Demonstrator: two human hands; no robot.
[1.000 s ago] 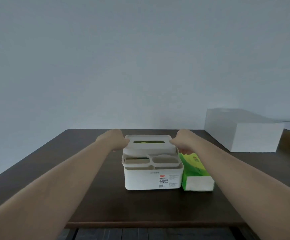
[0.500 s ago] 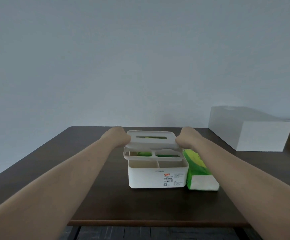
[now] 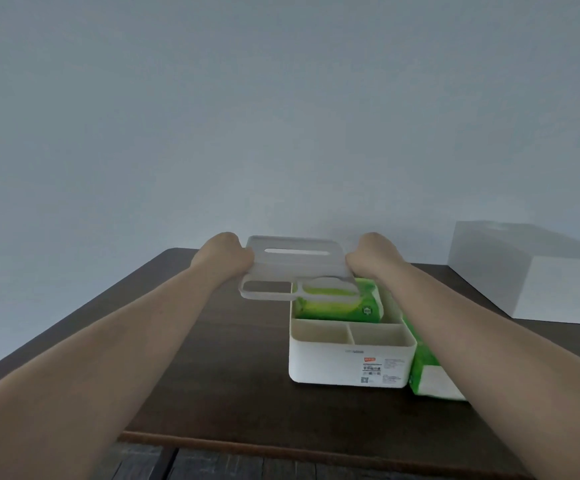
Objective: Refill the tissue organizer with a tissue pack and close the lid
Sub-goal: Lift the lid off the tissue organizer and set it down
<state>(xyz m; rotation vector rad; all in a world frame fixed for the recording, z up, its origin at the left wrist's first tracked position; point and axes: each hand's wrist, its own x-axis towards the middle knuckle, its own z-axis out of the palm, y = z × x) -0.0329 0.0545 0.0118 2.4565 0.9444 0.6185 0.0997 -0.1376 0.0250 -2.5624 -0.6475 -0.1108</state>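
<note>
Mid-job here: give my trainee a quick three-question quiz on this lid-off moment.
1. True or false: the lid rests on the organizer.
2. Which hands hold the lid: A left only, B right only, C both?
3. What lies in the organizer's rear compartment?

Key: 1 false, it is lifted and offset to the left. 2 C, left hand and right hand grip its ends. 3 a green tissue pack; a second pack lies outside.

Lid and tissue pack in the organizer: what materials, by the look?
Lid: likely rigid matte plastic; pale, even surface, moulded slot and rounded cut-outs, keeps its shape held by both ends. Tissue pack: probably thin glossy plastic film; printed green wrapper with soft wrinkles and sheen.
</note>
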